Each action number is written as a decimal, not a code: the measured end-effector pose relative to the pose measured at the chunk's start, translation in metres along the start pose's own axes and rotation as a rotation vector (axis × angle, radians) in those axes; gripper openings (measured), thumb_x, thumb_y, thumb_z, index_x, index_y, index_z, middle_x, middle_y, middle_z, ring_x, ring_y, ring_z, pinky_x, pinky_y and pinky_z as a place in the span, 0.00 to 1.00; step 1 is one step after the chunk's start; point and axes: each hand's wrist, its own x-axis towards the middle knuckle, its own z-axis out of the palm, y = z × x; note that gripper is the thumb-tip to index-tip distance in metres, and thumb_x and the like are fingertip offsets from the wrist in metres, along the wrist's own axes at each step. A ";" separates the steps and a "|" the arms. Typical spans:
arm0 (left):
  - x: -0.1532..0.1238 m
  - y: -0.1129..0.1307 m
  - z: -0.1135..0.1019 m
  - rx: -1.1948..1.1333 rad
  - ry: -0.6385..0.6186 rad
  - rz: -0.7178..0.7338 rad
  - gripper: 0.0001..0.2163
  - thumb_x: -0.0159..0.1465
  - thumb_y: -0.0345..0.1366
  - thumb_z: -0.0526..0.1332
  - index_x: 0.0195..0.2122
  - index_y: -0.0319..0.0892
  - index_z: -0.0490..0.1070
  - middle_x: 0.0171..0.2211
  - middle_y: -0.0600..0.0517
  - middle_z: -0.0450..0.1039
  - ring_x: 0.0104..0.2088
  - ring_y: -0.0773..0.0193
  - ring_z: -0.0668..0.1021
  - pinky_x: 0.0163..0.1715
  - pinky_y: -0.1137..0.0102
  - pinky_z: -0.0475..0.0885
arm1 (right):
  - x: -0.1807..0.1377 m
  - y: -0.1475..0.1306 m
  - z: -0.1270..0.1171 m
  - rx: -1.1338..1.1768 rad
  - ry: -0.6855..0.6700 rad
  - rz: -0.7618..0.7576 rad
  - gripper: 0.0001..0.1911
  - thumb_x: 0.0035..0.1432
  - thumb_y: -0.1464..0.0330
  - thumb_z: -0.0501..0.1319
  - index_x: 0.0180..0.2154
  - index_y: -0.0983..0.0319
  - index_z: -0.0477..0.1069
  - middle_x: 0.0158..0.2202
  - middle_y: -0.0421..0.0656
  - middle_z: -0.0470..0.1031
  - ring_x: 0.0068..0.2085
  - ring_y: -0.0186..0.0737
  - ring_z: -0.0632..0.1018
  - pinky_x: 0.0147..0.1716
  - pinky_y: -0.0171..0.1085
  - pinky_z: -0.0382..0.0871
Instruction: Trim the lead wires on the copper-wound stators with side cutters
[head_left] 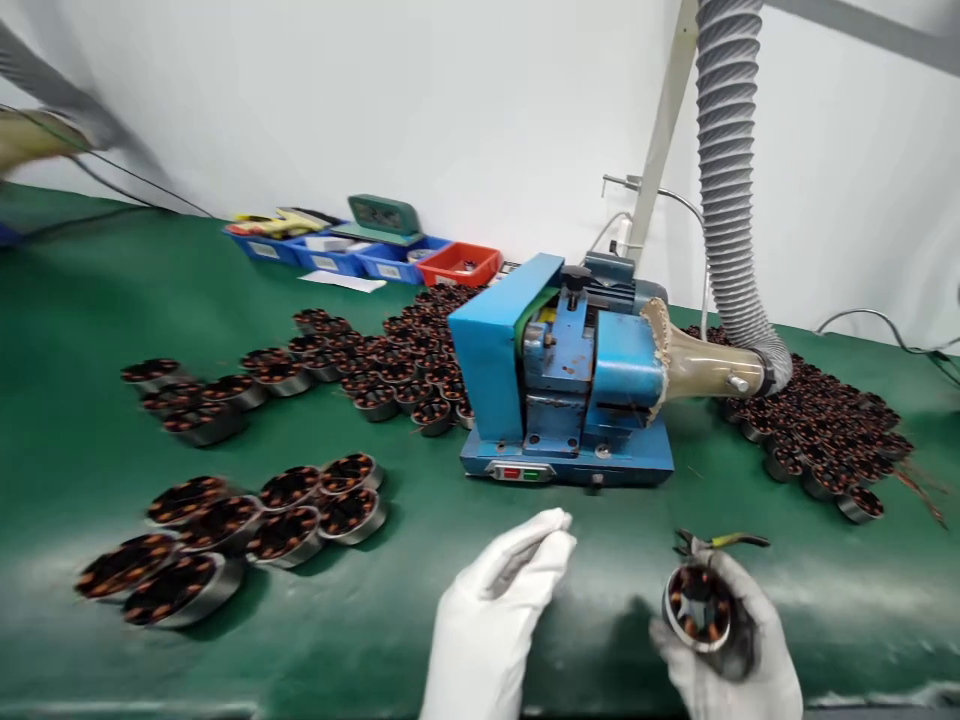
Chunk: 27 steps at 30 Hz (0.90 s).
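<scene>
Right now my right hand (724, 640) has a wound stator (699, 610) in its grip; my left hand (499, 600) is open, empty. Loose wire ends (724, 541) could snag the glove, I judge.

The counter (90, 330) wears a green covering, smooth with a soft sheen where light falls; the right hand (739, 650) and left hand (499, 610) are in white knitted cloth gloves, matt and finely textured; the stator (699, 608) in the right hand has a bright, polished metal ring around glossy copper-coloured windings; the loose stators (300, 510) look the same, shiny steel and coppery wire; the machine (562, 390) is blue-painted metal, scuffed and dusty; its hose (727, 170) is grey ribbed plastic, matt; the bins (352, 258) are glossy plastic, blue and red.
</scene>
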 end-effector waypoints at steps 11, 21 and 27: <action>0.050 -0.069 -0.043 0.876 -0.511 0.910 0.09 0.59 0.35 0.57 0.36 0.50 0.77 0.36 0.54 0.81 0.38 0.58 0.80 0.51 0.60 0.70 | 0.110 0.129 -0.078 -0.518 0.251 0.337 0.24 0.42 0.54 0.64 0.34 0.67 0.74 0.27 0.48 0.75 0.27 0.47 0.75 0.31 0.45 0.70; 0.028 -0.072 -0.043 0.932 -0.480 0.879 0.13 0.57 0.24 0.55 0.35 0.48 0.74 0.33 0.56 0.79 0.42 0.60 0.78 0.49 0.57 0.70 | 0.044 0.032 -0.018 -0.274 -0.008 0.092 0.21 0.53 0.59 0.61 0.47 0.61 0.72 0.45 0.49 0.76 0.42 0.50 0.77 0.46 0.47 0.69; 0.016 -0.072 -0.048 1.016 -0.255 0.812 0.04 0.59 0.33 0.60 0.30 0.49 0.74 0.29 0.61 0.79 0.31 0.69 0.79 0.45 0.70 0.73 | 0.006 0.003 0.039 0.120 -0.759 -0.077 0.13 0.58 0.61 0.59 0.44 0.55 0.74 0.42 0.43 0.79 0.41 0.45 0.80 0.40 0.37 0.76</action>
